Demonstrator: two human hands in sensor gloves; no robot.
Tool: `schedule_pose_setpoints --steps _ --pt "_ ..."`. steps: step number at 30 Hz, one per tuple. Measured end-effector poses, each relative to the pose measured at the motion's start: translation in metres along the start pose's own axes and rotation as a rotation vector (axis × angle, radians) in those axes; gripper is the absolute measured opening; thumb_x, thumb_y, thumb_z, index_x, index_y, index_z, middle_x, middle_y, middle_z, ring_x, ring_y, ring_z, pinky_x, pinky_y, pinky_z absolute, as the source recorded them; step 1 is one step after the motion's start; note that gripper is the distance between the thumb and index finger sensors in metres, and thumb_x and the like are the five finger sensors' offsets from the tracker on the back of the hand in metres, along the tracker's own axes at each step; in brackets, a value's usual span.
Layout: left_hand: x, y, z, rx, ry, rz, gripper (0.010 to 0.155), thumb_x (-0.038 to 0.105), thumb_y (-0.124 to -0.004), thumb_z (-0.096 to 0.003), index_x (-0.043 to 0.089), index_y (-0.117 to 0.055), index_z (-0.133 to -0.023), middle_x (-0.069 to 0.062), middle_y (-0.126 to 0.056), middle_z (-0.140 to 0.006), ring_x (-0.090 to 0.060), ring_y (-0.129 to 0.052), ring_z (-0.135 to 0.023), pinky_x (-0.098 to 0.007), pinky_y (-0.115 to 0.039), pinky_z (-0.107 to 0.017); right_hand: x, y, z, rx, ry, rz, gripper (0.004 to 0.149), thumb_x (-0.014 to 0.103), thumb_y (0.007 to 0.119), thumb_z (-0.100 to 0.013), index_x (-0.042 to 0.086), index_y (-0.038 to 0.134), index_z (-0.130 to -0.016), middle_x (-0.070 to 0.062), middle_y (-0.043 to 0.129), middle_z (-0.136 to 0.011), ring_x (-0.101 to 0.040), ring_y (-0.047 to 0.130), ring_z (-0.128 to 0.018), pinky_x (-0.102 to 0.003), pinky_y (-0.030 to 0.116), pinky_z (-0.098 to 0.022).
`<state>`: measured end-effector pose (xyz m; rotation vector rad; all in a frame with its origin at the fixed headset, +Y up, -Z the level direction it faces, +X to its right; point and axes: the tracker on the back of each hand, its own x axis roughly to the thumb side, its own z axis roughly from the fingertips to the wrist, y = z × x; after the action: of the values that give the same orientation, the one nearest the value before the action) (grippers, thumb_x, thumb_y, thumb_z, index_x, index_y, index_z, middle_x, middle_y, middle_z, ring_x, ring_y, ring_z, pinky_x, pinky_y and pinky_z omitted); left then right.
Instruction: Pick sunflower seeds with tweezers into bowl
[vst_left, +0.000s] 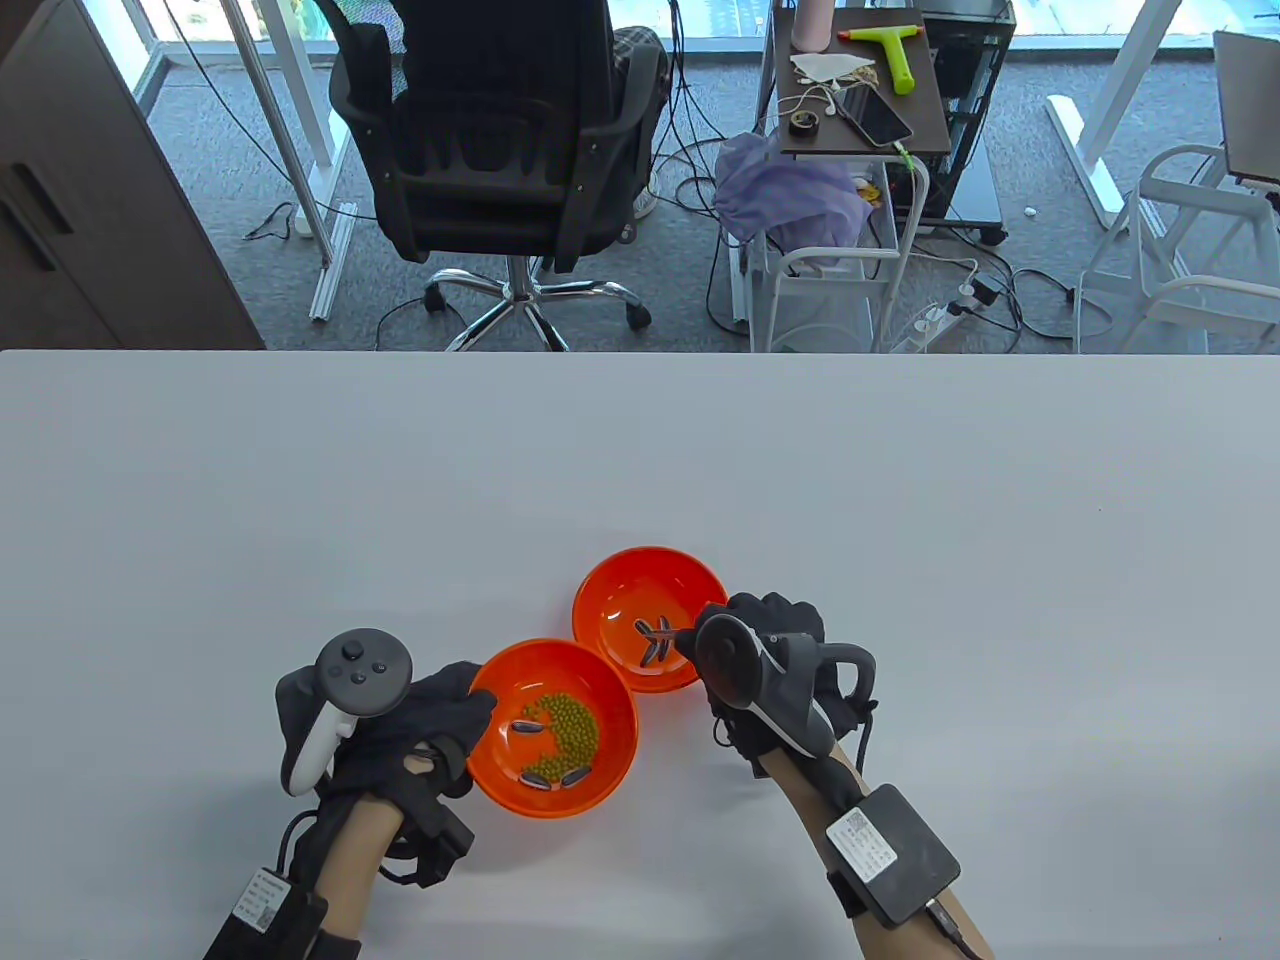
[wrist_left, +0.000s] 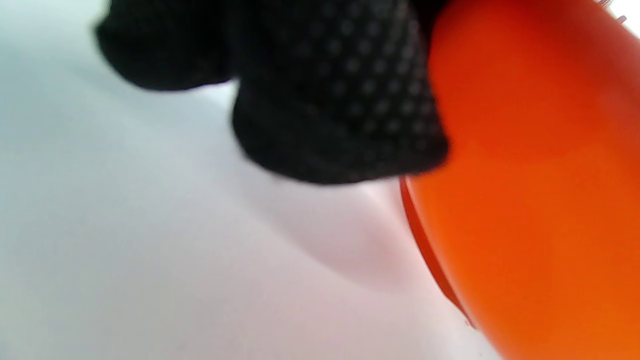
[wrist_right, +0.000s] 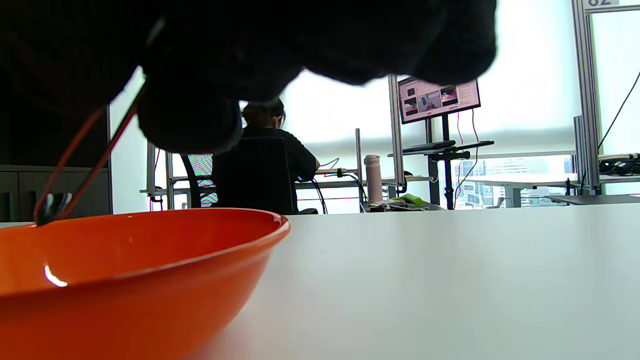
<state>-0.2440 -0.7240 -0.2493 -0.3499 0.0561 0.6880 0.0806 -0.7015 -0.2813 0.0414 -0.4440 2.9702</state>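
Note:
Two orange bowls sit side by side. The near bowl (vst_left: 610, 775) holds green beans (vst_left: 568, 722) and a few striped sunflower seeds (vst_left: 552, 775). My left hand (vst_left: 455, 715) grips its left rim; in the left wrist view my gloved fingers (wrist_left: 340, 100) lie on the bowl's outer wall (wrist_left: 525, 200). The far bowl (vst_left: 612, 580) holds a few seeds (vst_left: 655, 652). My right hand (vst_left: 735, 625) pinches thin tweezers (wrist_right: 80, 160) beside the far bowl's right rim. Their tips hold a striped seed (wrist_right: 49, 206) just above that bowl (wrist_right: 125, 280).
The white table (vst_left: 900, 560) stretches wide around the bowls. Beyond its far edge stand an office chair (vst_left: 500, 150) and a cart (vst_left: 860, 140) with clutter, off the table.

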Motion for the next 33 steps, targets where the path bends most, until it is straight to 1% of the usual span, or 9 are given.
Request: schedule_pose_setpoints --steps 6,11,15,16,17,24,30,31,33 --pt "0.000 0.000 0.000 0.000 0.001 -0.001 0.048 0.041 -0.078 -0.0468 0.017 -0.084 -0.088 -0.005 -0.106 -0.042 -0.012 -0.107 -0.010 -0.036 -0.094 -0.022 0.000 0.005 0.000 0.019 -0.005 0.047 0.039 0.054 0.089 -0.027 0.028 0.109 -0.049 0.008 0.097 -0.033 -0.011 0.094 -0.025 -0.036 0.086 -0.041" --pt "0.000 0.000 0.000 0.000 0.001 -0.002 0.048 0.041 -0.078 -0.0468 0.017 -0.084 -0.088 -0.005 -0.106 -0.042 -0.012 -0.107 -0.010 -0.036 -0.094 -0.021 0.002 0.004 0.000 0.036 0.000 0.086 0.044 0.059 0.086 -0.028 0.030 0.107 -0.054 0.010 0.097 -0.037 -0.011 0.095 -0.028 -0.037 0.086 -0.044" --pt "0.000 0.000 0.000 0.001 -0.001 0.000 0.048 0.041 -0.078 -0.0468 0.017 -0.084 -0.088 -0.005 -0.106 -0.042 -0.012 -0.107 -0.010 -0.036 -0.094 -0.022 0.004 -0.006 0.002 -0.006 0.004 0.016 0.045 0.060 0.086 -0.028 0.031 0.106 -0.056 0.010 0.097 -0.039 -0.011 0.095 -0.031 -0.037 0.085 -0.045" --pt "0.000 0.000 0.000 0.001 -0.001 0.000 0.048 0.041 -0.078 -0.0468 0.017 -0.084 -0.088 -0.005 -0.106 -0.042 -0.012 -0.107 -0.010 -0.036 -0.094 -0.022 0.005 -0.009 0.003 -0.017 -0.006 -0.023 0.040 0.060 0.085 -0.028 0.036 0.106 -0.054 0.010 0.097 -0.040 -0.011 0.095 -0.032 -0.037 0.085 -0.046" --pt "0.000 0.000 0.000 0.001 -0.001 0.000 0.048 0.041 -0.078 -0.0469 0.017 -0.084 -0.088 -0.005 -0.106 -0.042 -0.012 -0.107 -0.010 -0.036 -0.094 -0.021 0.008 -0.012 0.004 -0.024 -0.016 -0.058 0.040 0.060 0.085 -0.028 0.036 0.106 -0.054 0.010 0.097 -0.040 -0.012 0.095 -0.032 -0.038 0.085 -0.047" --pt "0.000 -0.001 0.000 -0.001 -0.005 0.001 0.048 0.041 -0.078 -0.0468 0.017 -0.083 -0.088 -0.005 -0.106 -0.042 -0.012 -0.107 -0.010 -0.036 -0.094 -0.022 0.036 -0.022 0.017 0.001 -0.162 -0.172 0.041 0.060 0.086 -0.028 0.036 0.106 -0.055 0.010 0.097 -0.042 -0.012 0.095 -0.035 -0.038 0.084 -0.049" --pt "0.001 -0.002 0.000 -0.006 -0.015 0.002 0.048 0.041 -0.077 -0.0469 0.017 -0.084 -0.088 -0.005 -0.106 -0.042 -0.012 -0.107 -0.010 -0.036 -0.094 -0.021 0.063 -0.020 0.032 0.024 -0.303 -0.144 0.041 0.060 0.086 -0.027 0.036 0.106 -0.056 0.013 0.097 -0.042 -0.012 0.095 -0.035 -0.038 0.084 -0.049" --pt "0.001 -0.002 0.000 -0.007 -0.017 0.002 0.048 0.041 -0.077 -0.0469 0.017 -0.083 -0.088 -0.005 -0.106 -0.042 -0.012 -0.107 -0.010 -0.036 -0.094 -0.021 0.068 -0.019 0.035 0.025 -0.327 -0.133 0.042 0.060 0.086 -0.027 0.036 0.106 -0.056 0.010 0.097 -0.042 -0.012 0.095 -0.035 -0.038 0.084 -0.049" --pt "0.002 -0.003 0.000 -0.007 -0.019 0.002 0.048 0.041 -0.078 -0.0468 0.017 -0.083 -0.088 -0.005 -0.106 -0.042 -0.012 -0.107 -0.010 -0.036 -0.094 -0.021 0.073 -0.018 0.039 0.022 -0.347 -0.113 0.042 0.060 0.086 -0.027 0.036 0.106 -0.056 0.010 0.097 -0.042 -0.012 0.095 -0.035 -0.038 0.084 -0.049"
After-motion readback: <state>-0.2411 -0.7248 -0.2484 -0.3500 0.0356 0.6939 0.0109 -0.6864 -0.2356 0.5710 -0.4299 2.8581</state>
